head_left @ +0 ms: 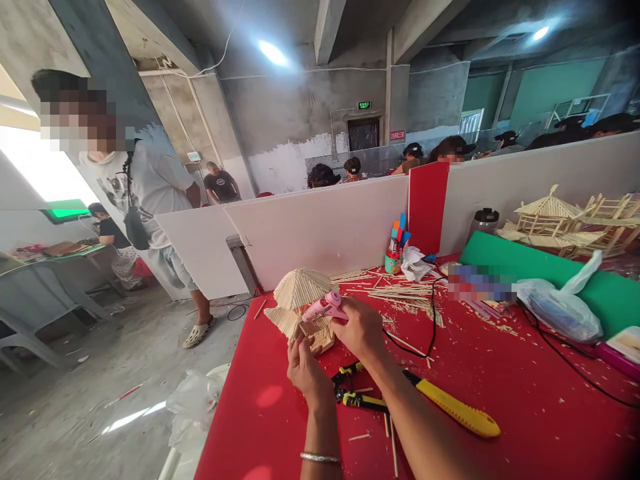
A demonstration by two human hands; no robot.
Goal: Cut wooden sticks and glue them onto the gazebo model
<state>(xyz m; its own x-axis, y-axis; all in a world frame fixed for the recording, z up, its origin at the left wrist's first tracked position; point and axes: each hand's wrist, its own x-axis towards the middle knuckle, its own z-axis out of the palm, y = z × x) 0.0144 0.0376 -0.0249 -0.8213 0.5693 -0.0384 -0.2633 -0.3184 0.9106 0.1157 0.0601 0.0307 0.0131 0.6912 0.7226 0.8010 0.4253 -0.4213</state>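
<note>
My right hand [361, 328] is closed around a pink glue gun [324, 305], its nozzle pointing left at a small pavilion model [302, 287] built of pale wooden sticks. The model has a cone-shaped upper roof and a wider lower roof, and it stands near the left edge of the red table [270, 400]. At the model's lower front, my left hand [306, 367] has its fingers pinched together against the stick work. Whether a loose stick is between those fingers is too small to tell. A black cord runs on the table right of the glue gun.
Yellow-and-black pliers [357, 399] and a yellow utility knife [457, 407] lie near my forearms. Loose sticks [400, 293] are scattered behind. A pen cup [393, 260], a plastic bag [560, 310] and finished stick models [555, 217] stand farther right. A person [145, 180] stands beyond the white partition.
</note>
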